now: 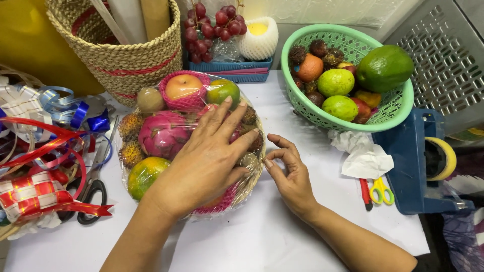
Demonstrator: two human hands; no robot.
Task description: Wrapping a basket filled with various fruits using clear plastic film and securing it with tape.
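Observation:
A round fruit basket (151, 146) wrapped in clear film sits on the white table; it holds a pink dragon fruit (162, 133), an apple in pink netting (184, 86), a papaya-like fruit (143, 174) and other fruit. My left hand (206, 161) lies flat on top of the film, fingers spread. Just right of the basket's edge, my right hand (287, 174) hovers with thumb and forefinger pinched near the film; whether it grips film is unclear.
A green plastic basket (398, 108) of mixed fruit stands at back right. A blue tape dispenser (418, 166), small scissors (380, 190) and crumpled tissue (363, 153) lie right. Ribbons (40, 166), black scissors (91, 194), a woven basket (121, 55) and grapes (209, 27) are left and behind.

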